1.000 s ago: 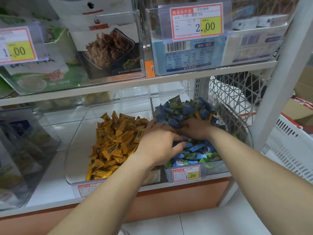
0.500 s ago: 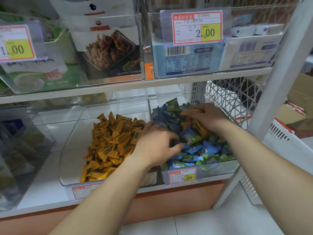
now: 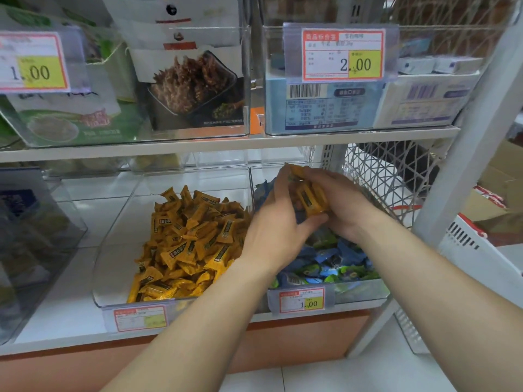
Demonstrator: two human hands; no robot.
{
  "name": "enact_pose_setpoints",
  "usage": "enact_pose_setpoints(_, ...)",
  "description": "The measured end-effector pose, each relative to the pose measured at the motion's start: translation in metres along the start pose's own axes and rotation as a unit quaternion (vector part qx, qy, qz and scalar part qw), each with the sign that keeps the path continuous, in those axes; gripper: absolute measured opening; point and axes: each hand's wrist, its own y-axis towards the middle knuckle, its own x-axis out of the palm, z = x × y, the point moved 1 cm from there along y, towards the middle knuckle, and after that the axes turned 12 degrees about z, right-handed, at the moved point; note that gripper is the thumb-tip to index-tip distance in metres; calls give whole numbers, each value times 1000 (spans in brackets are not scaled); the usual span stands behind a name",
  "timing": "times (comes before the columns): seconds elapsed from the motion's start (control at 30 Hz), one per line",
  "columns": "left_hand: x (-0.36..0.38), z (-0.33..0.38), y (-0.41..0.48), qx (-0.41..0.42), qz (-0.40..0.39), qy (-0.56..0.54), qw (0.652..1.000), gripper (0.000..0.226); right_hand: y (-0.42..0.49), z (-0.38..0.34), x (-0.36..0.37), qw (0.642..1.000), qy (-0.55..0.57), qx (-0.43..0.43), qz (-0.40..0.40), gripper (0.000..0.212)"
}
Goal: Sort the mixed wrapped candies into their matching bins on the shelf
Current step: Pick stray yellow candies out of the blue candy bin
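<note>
Held candies: We hold a small bunch of yellow candies (image 3: 310,199) between both hands. It hangs over the back of the right bin (image 3: 362,291), above the blue and green candies (image 3: 325,264) heaped there.
Left hand: Our left hand (image 3: 271,222) cups the bunch from the near side, with the fingers (image 3: 278,188) lying up along it and the thumb tucked underneath.
Right hand: Our right hand (image 3: 343,206) curls round the bunch from the far side and grips it.
Matching bin: The left bin (image 3: 119,222), just beside the right one, holds a heap of the same yellow sweets (image 3: 186,244).
Handling: We judge these pieces light, with crinkly film wrappers that are probably slick. Loose ones could slide out of a bunch. A cupped hold from beneath seems safer than pinching the crimped ends.
Edges: The clear walls where the two bins meet rise between our hands and the yellow heap. The upper shelf (image 3: 226,145) overhangs close above. A wire mesh panel (image 3: 390,179) stands near the right hand.
Open room: The left bin is open on top, with bare floor showing at its back and left. The way across looks short and low, under the upper shelf and over the walls.
Risk: A candy that slips out mid-crossing would likely fall back among the blue ones.
</note>
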Motion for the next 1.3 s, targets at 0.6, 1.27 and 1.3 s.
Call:
enact_pose_setpoints(0.6, -17, -14, 10, -158, 55, -237, 957, 55, 0, 15, 26, 985, -139, -37, 93, 34)
enact_pose_setpoints(1.27, -115, -90, 12, -104, 76, 152, 980, 35, -4, 31, 116, 949, -268, -166, 0, 24)
enact_pose_setpoints(1.3, -119, -95, 11, -119, 56, 171, 976, 37, -4, 34, 123, 931, -318, -178, -25, 26)
